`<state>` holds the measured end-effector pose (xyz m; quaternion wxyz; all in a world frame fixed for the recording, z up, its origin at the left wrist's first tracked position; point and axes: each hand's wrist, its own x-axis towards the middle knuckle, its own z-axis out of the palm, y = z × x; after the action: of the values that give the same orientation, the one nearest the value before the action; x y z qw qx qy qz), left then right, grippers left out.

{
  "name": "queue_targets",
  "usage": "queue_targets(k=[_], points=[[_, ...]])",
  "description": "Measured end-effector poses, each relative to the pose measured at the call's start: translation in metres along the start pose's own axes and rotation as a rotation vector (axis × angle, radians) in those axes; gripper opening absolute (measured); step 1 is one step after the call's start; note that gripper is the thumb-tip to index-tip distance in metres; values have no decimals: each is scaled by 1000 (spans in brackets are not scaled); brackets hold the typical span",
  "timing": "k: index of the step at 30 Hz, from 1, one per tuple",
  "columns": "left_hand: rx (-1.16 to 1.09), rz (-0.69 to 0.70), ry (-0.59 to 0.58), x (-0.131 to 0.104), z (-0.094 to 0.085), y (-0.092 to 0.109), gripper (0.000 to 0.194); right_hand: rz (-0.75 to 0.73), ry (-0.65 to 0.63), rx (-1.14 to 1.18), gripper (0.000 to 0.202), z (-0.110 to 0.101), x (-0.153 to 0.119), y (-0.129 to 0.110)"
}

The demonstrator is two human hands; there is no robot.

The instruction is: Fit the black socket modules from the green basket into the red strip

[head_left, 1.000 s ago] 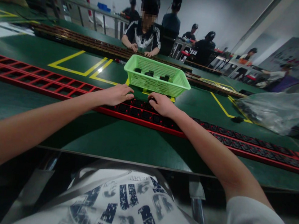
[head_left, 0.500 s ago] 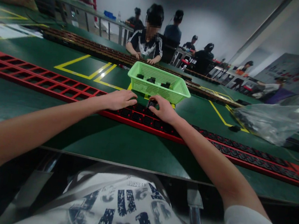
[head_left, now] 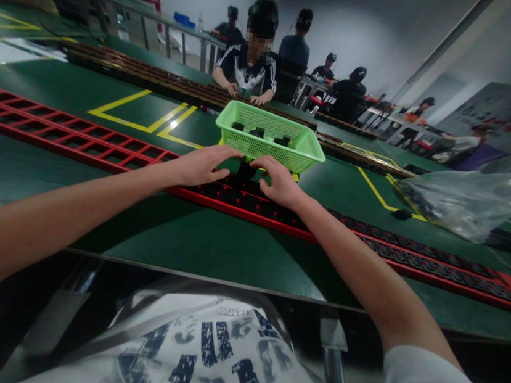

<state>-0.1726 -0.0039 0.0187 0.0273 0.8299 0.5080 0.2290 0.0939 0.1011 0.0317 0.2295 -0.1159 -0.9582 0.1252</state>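
A small black part (head_left: 246, 172) stands upright between the fingertips of my two hands, above the red rack (head_left: 216, 206). My left hand (head_left: 207, 166) has its fingertips at the part's left upper edge, the thumb lower down. From the other side my right hand (head_left: 278, 182) reaches it with curled fingers, its thumb bent below. The rack's right portion holds rows of black parts, while the slots left of my left hand show no parts. Just behind my hands is a green basket (head_left: 270, 150) with several black parts inside.
A clear plastic bag (head_left: 473, 199) lies at the right, with a loose black piece (head_left: 402, 214) beside it. Long brown strips (head_left: 157, 80) run across the green table (head_left: 175, 237) behind the basket. Across it sits a person (head_left: 249, 69); other people are farther back.
The black part has moved slightly left and up from my right thumb and fingers to between both hands. My left fingertips have come up to it. The view has shifted slightly.
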Motion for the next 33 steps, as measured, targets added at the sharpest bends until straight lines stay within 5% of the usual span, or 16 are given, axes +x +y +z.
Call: queue_targets(k=[13, 22, 33], points=[[-26, 55, -131, 1, -5, 1, 63, -61, -104, 98, 49, -2, -2, -8], [48, -56, -158, 3, -3, -3, 55, 267, -135, -106, 40, 7, 5, 4], [89, -89, -286, 6, 3, -11, 62, 253, -235, 14, 59, 11, 4, 20]])
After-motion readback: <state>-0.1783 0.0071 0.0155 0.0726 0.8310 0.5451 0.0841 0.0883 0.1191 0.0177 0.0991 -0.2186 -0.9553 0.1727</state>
